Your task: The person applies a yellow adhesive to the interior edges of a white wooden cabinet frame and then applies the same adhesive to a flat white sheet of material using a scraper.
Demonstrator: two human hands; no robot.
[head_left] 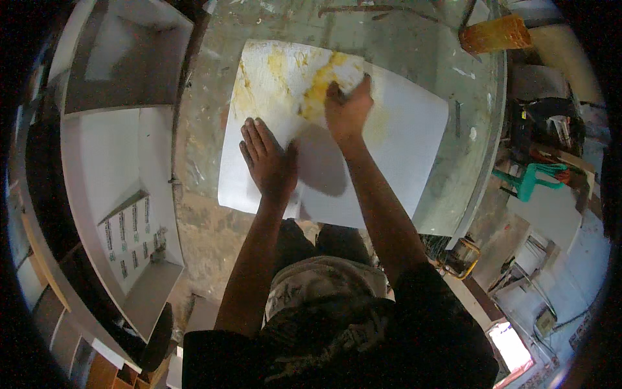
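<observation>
A white sheet (402,149) lies on a worn grey-green table (214,84). Yellow, wet-looking smears (278,68) cover its upper left part, with a fainter yellow tint right of the middle. My left hand (269,162) rests palm down on the left part of the sheet, fingers stretched out. On the upper middle, beside the thickest yellow smear, is my right hand (350,110) with its fingers bent and closed. Whatever it grips, if anything, is too blurred and hidden to make out. A dark shadow falls on the sheet between my forearms.
An amber, squarish container (495,34) stands at the table's far right corner. Thin dark rods (382,9) lie along the far edge. To the left is a white open cabinet (103,149) with a printed panel inside. A green plastic chair (536,178) is off to the right.
</observation>
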